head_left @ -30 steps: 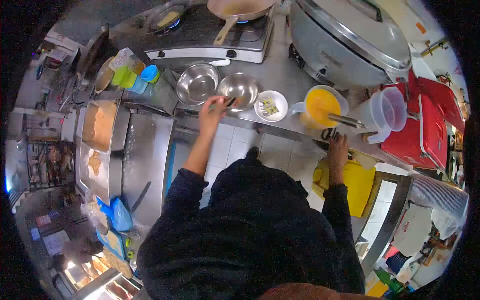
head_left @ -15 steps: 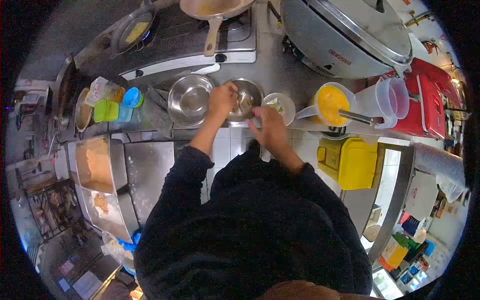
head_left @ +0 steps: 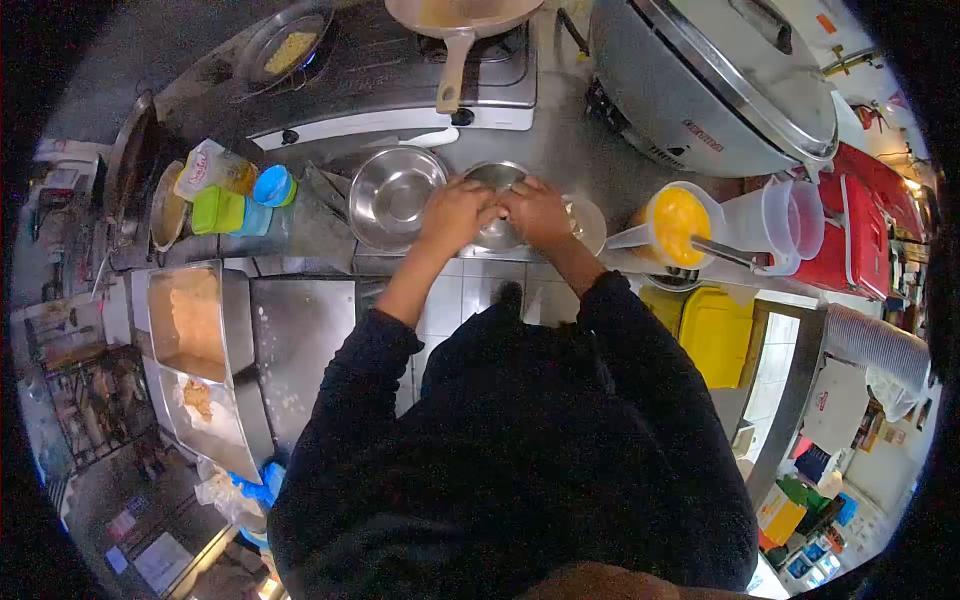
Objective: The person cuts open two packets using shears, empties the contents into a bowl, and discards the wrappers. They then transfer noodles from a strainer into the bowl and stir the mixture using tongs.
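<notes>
My left hand [head_left: 456, 215] and my right hand [head_left: 538, 212] meet over a steel bowl [head_left: 496, 173], fingertips pressed together. Whatever they pinch between them is too small and too covered to make out. Much of that bowl's inside is hidden by the hands. Just left of my left hand stands another shiny steel bowl [head_left: 398, 200] with a bare bottom. A small pale bowl [head_left: 592, 228] sits at my right wrist, partly covered by it. Behind the steel bowls lies a knife with a white handle [head_left: 432, 138].
Farther right, a jug [head_left: 655, 240] holds yellow-orange liquid and a ladle [head_left: 730, 252]. A stove carries a tan pan [head_left: 455, 75] and a dark pan [head_left: 285, 55] with yellow food over a flame. A large lidded cooker [head_left: 690, 110] stands back right; green and blue cups [head_left: 218, 210] stand left.
My hands have come together over the steel bowl; before, they were apart, with the right hand's fingers spread. The view has shifted slightly, so the counter things appear farther right.
</notes>
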Available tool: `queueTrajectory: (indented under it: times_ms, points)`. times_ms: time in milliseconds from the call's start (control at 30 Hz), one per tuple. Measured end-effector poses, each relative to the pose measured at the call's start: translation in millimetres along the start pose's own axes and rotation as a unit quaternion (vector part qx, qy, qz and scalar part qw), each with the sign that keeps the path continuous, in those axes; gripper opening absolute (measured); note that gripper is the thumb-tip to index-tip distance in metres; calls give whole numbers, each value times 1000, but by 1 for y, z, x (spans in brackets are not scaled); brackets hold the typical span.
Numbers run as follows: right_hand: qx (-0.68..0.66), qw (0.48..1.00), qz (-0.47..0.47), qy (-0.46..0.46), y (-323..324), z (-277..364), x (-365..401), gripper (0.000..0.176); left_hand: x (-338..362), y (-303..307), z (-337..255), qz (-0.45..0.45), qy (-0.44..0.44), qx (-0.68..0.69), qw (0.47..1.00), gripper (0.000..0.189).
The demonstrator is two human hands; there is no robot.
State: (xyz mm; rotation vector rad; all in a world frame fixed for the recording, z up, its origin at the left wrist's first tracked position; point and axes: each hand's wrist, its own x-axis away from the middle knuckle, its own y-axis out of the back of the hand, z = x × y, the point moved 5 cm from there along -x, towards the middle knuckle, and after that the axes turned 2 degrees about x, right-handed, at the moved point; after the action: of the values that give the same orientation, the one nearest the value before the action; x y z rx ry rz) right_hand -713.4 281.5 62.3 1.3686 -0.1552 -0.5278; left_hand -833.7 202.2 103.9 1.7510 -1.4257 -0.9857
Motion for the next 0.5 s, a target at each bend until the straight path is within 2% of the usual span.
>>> queueTrajectory:
  times_ms: [67,167,267,367,500]
  points:
    - [1,1000,-2,21,-6,-2,-2,17,1,2,0,10,8,-19,1000,23]
    - [29,999,36,-4,8,6,-3,21,-1,-6,10,12,21,-11,1000,15]
    - [-12,999,-41,-11,7,7,3,19,5,-13,15,-25,56,98,993,9]
    - [27,999,-21,-24,-3,10,8,23,7,-10,10,-31,41,58,997,8]
    - [42,999,-26,-20,-5,12,7,25,12,-14,15,-23,105,71,992,10]
